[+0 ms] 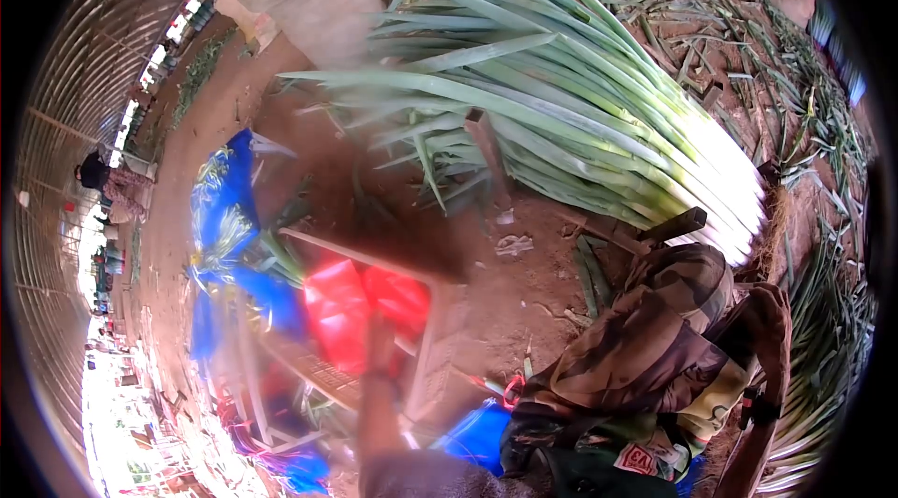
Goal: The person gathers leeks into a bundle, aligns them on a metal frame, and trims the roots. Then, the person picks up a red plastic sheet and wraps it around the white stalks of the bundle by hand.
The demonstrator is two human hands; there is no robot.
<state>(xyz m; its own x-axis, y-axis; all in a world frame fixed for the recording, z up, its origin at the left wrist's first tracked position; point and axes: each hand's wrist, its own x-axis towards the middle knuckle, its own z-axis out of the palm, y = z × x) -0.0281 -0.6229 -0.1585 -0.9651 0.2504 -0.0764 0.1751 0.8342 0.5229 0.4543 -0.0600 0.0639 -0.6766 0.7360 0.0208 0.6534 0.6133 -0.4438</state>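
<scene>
My left hand reaches up from the bottom of the view and overlaps a shiny red plastic bag. Motion smears its fingers, so I cannot tell whether they grip the bag. The red bag lies at a pale frame with slats, which is also blurred. Close beside it hang bunched blue plastic strips. My right hand is outside the view. A large pile of long green onions lies at the top, white ends toward the right.
Rusty metal posts stand by the onion pile. My camouflage-clad leg fills the lower right. More onions lie along the right edge. A pale sack sits at the top; a person is far left under the arched roof.
</scene>
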